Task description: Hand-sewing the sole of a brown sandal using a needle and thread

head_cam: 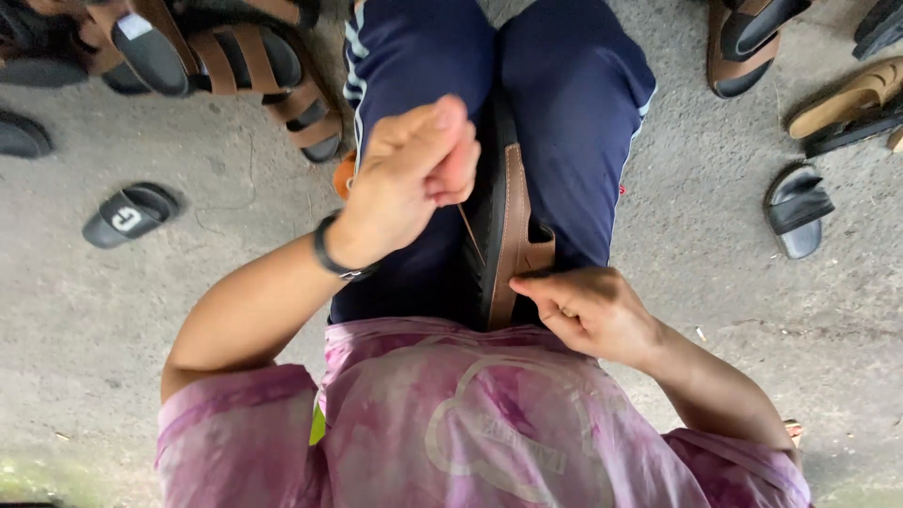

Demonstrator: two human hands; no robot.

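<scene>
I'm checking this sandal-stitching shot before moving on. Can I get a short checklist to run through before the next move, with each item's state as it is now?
1. Sandal clamped on edge between the knees: ok.
2. Right hand pinching the strap end by the sandal's near end: ok.
3. Left hand raised and closed, as if pulling: ok.
4. Thread from left hand to sandal taut: cannot tell, only a thin line shows.
5. Needle or awl in the left hand: cannot tell, hidden in the fist.
6. Ground around the legs free of loose sandals: not ok, several lie nearby, such as a black slide.
</scene>
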